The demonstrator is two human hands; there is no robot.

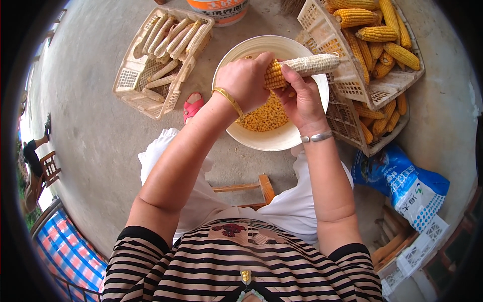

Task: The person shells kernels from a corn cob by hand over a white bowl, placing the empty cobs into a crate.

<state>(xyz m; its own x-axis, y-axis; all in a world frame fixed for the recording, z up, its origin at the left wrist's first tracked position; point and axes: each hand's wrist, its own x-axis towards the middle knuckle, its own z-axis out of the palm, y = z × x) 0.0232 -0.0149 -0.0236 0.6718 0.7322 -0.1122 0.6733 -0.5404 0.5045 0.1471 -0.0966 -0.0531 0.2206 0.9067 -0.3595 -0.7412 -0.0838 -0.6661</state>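
Note:
A partly shelled ear of corn (pixel 311 65) is held between my hands over a white basin (pixel 249 139). Its right part is a bare pale cob, while yellow kernels still cover the part between my hands. My left hand (pixel 244 81), with a gold bangle at the wrist, is closed around the left end and hides it. My right hand (pixel 302 100) grips the ear from below, its thumb at the border of the kernels. Loose corn kernels (pixel 264 117) lie in the basin beneath, partly hidden by my hands.
A plastic crate (pixel 126 77) of stripped cobs (pixel 166 71) stands at left. Stacked crates (pixel 349 81) at right hold yellow ears of corn (pixel 377 34). A bucket (pixel 220 11) stands behind the basin. A blue-and-white bag (pixel 407 188) lies at right; a wooden stool (pixel 266 188) is beneath me.

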